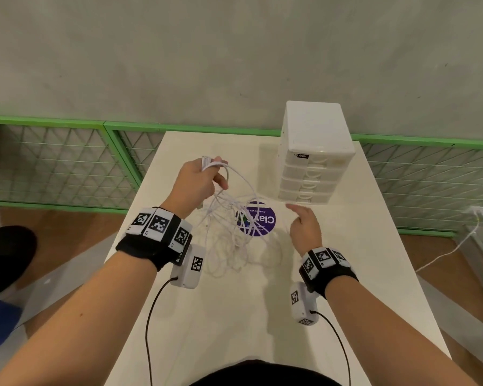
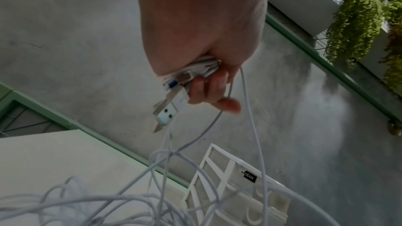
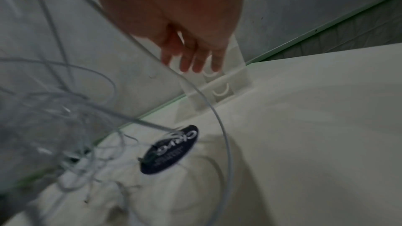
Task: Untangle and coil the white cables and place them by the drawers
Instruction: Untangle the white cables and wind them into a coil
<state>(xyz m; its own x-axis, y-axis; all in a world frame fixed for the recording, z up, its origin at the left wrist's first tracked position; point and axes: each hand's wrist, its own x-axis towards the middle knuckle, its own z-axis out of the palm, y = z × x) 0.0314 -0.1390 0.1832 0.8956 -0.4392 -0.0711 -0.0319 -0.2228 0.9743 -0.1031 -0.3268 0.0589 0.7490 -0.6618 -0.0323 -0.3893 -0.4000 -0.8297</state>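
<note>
My left hand (image 1: 204,176) is raised over the table and grips a bundle of white cable ends, with USB plugs (image 2: 172,107) sticking out below the fist (image 2: 208,85). From it a tangle of white cables (image 1: 232,229) hangs down onto the table, loops crossing one another (image 2: 165,161). My right hand (image 1: 301,218) hovers to the right of the tangle with fingers (image 3: 195,61) straight, holding nothing; one cable loop (image 3: 224,130) arcs past it. The white drawers (image 1: 315,162) stand at the far right of the table.
A round dark purple sticker (image 1: 258,220) lies on the white table (image 1: 346,260) under the tangle. A green wire fence (image 1: 67,162) runs behind the table. Another white cable (image 1: 457,246) trails on the floor at the right.
</note>
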